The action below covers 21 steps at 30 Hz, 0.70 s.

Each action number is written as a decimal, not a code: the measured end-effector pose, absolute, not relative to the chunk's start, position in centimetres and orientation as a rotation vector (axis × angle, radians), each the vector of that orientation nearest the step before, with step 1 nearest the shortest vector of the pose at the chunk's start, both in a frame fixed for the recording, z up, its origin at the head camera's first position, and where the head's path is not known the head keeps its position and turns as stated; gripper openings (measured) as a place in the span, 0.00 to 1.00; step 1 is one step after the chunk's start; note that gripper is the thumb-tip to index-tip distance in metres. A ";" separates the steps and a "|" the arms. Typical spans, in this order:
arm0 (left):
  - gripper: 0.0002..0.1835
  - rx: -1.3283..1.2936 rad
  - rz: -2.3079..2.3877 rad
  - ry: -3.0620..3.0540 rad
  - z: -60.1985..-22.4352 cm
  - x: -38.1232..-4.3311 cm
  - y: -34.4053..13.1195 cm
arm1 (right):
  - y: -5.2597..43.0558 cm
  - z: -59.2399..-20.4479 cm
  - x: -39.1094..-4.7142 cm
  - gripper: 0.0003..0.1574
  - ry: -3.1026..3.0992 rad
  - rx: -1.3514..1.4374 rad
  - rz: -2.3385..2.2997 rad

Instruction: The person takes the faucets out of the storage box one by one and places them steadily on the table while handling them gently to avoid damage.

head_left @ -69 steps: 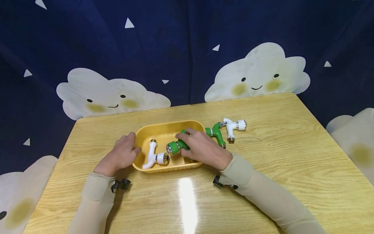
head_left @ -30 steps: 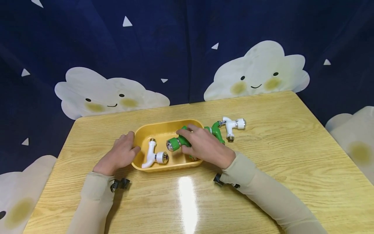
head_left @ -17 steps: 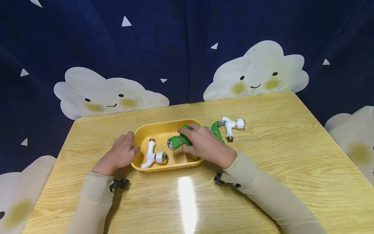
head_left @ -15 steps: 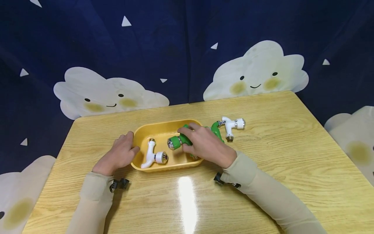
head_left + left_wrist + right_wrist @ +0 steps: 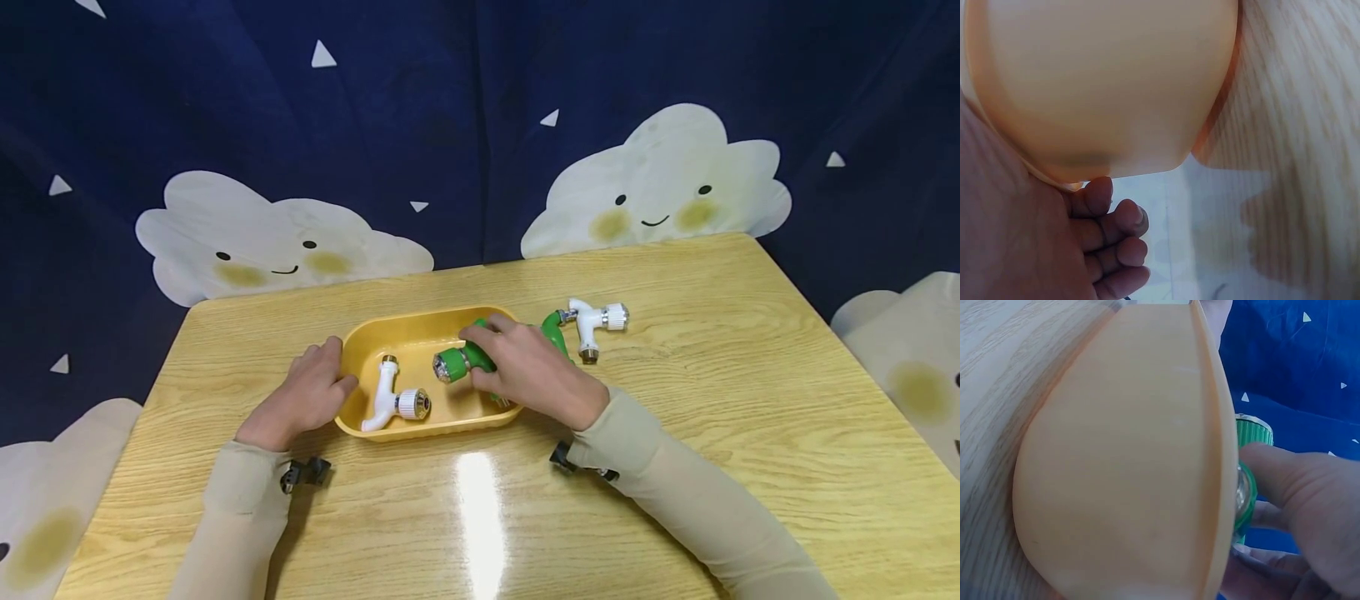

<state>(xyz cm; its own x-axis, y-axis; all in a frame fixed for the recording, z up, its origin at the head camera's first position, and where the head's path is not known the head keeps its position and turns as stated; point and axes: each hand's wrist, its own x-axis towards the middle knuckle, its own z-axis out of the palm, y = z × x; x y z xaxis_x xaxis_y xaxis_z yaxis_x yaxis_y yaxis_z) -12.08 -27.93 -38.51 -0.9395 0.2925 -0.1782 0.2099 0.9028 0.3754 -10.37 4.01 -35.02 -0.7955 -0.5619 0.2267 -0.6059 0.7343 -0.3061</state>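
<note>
My right hand grips a green tap over the right part of a yellow plastic tray; its ribbed green knob with a chrome cap points left. In the right wrist view the tray's wall hides part of the green tap. My left hand holds the tray's left rim, thumb toward the inside; the left wrist view has its fingers curled against the outer wall. Inside, at left, lies a white tap with a brass threaded end. Something green shows under my right hand by the front wall.
Right of the tray, another green tap lies on the wooden table, partly hidden by my right hand. A white tap lies against its chrome end. A dark blue curtain with printed clouds hangs behind the table.
My right hand has shifted slightly right with the green tap, covering more of the green tap on the table. My left hand stays on the rim; the head view has drifted a little.
</note>
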 end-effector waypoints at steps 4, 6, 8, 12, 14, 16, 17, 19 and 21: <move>0.09 0.385 0.518 2.839 -38.5 -12.1 -27.9 | 4.2 -35.0 -10.5 0.27 -2.820 0.940 0.553; 0.09 0.386 0.519 2.838 -38.5 -12.1 -28.0 | 4.3 -34.9 -10.5 0.28 -2.820 0.937 0.554; 0.09 0.385 0.518 2.838 -38.6 -12.0 -28.0 | 4.4 -34.8 -10.5 0.28 -2.819 0.928 0.556; 0.09 0.392 0.520 2.848 -38.6 -12.1 -28.0 | 4.6 -34.5 -10.5 0.28 -2.824 0.910 0.569; 0.10 0.395 0.527 2.851 -38.5 -12.1 -28.0 | 4.6 -34.4 -10.5 0.28 -2.827 0.900 0.578; 0.10 0.397 0.534 2.850 -38.6 -12.2 -28.0 | 4.7 -34.3 -10.5 0.28 -2.832 0.895 0.585; 0.09 0.396 0.536 2.848 -38.6 -12.1 -28.0 | 4.7 -34.2 -10.6 0.28 -2.835 0.895 0.591; 0.09 0.394 0.538 2.843 -38.6 -12.1 -28.0 | 4.8 -34.2 -10.6 0.28 -2.843 0.891 0.600; 0.09 0.393 0.538 2.840 -38.6 -12.1 -28.0 | 4.8 -34.2 -10.6 0.28 -2.854 0.888 0.607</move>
